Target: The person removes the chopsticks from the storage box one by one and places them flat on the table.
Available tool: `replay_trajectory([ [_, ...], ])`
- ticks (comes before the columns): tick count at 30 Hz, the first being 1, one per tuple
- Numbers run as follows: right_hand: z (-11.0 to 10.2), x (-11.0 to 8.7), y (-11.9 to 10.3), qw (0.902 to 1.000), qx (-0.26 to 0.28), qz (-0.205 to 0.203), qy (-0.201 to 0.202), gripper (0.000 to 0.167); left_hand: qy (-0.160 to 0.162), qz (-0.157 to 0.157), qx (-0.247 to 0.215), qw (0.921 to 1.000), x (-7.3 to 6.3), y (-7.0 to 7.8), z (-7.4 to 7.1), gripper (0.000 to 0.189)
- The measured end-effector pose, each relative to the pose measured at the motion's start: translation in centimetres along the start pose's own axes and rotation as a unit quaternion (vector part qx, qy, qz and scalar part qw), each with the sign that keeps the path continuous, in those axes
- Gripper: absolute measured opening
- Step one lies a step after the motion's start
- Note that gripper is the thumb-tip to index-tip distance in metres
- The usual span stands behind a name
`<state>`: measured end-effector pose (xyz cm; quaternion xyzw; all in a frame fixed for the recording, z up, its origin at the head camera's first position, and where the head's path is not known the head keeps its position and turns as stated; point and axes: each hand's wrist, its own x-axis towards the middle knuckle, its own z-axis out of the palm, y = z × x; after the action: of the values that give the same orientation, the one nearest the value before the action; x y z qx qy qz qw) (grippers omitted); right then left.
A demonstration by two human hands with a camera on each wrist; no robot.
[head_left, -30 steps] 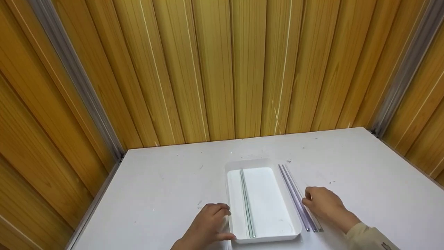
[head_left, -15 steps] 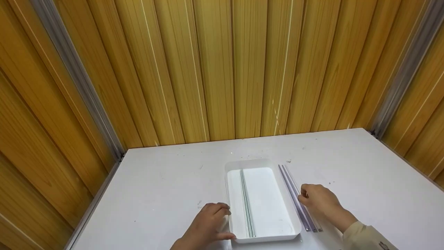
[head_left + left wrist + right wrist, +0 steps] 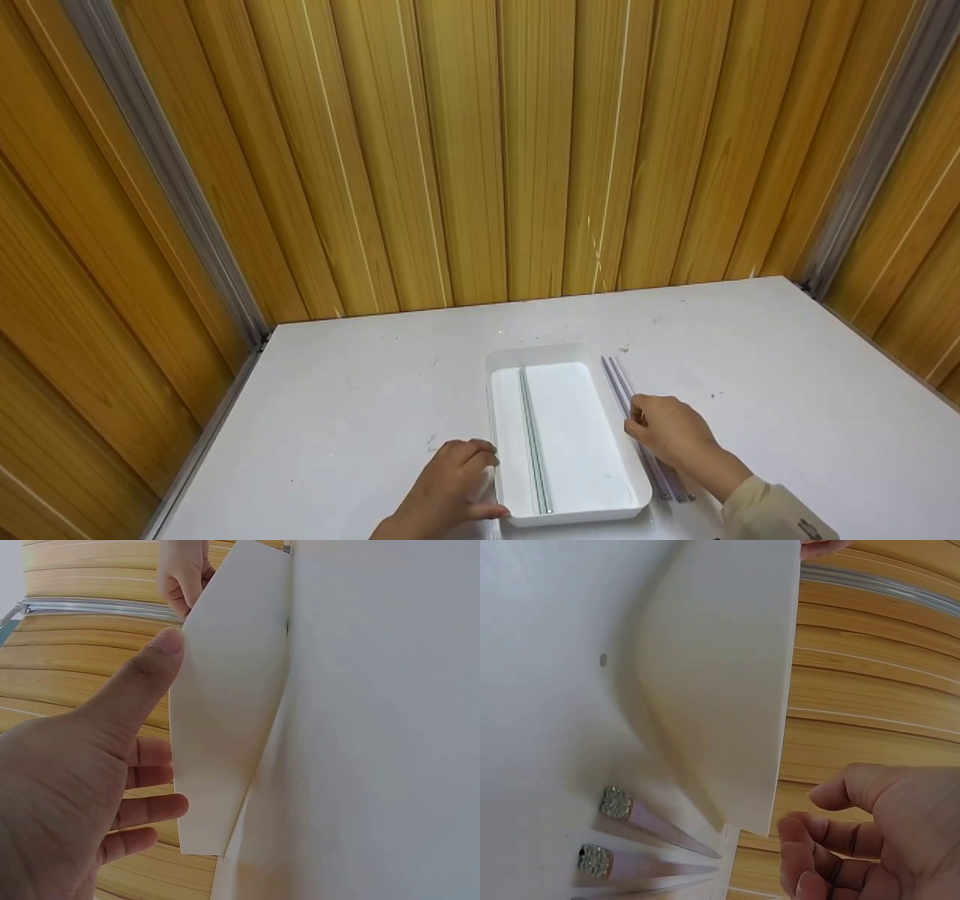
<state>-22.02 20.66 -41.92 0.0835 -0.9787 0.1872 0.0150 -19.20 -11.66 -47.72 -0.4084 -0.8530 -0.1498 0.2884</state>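
A shallow white plastic tray (image 3: 574,517) lies lengthwise before me, with slim pale green chopsticks (image 3: 535,450) along its left part. My left hand (image 3: 450,484) is at the tray's near left corner, thumb by the near wall and fingers spread along the left rim. To the right of the tray lie three pale purple chopsticks (image 3: 661,472), their glittery thick ends toward me. My right hand (image 3: 671,427) is over the middle of these chopsticks, partly covering them. In the right wrist view its fingers are loosely bent, the thumb apart, with nothing between.
The white table (image 3: 360,420) extends on both sides of the tray, with small marks on it. Wood-patterned panels (image 3: 465,150) enclose the back and sides, and metal posts (image 3: 172,180) stand in the corners.
My right hand has moved left, from the right side of the purple chopsticks to over them. My left hand, the tray and the chopsticks stay in place.
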Motion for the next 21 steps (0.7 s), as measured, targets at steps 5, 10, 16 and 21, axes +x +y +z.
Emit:
replay_trajectory([
  [5,0.4,0.2,-0.9,1.0,0.009,0.001,0.002,0.011,-0.008,-0.006,-0.007,0.9999,0.0,0.0,0.0,0.052],
  [10,0.8,0.3,-1.5,0.9999,0.012,-0.006,0.008,0.01,-0.016,-0.015,-0.012,0.9997,0.0,0.1,-0.1,0.052],
  [16,1.4,0.4,-2.2,0.9994,0.028,-0.016,0.016,0.009,-0.01,-0.007,0.001,0.9999,0.1,0.1,-0.1,0.053],
  [21,1.8,0.5,-2.7,0.9992,0.032,-0.018,0.016,0.009,-0.017,-0.014,-0.001,0.9998,0.1,0.1,0.0,0.053],
])
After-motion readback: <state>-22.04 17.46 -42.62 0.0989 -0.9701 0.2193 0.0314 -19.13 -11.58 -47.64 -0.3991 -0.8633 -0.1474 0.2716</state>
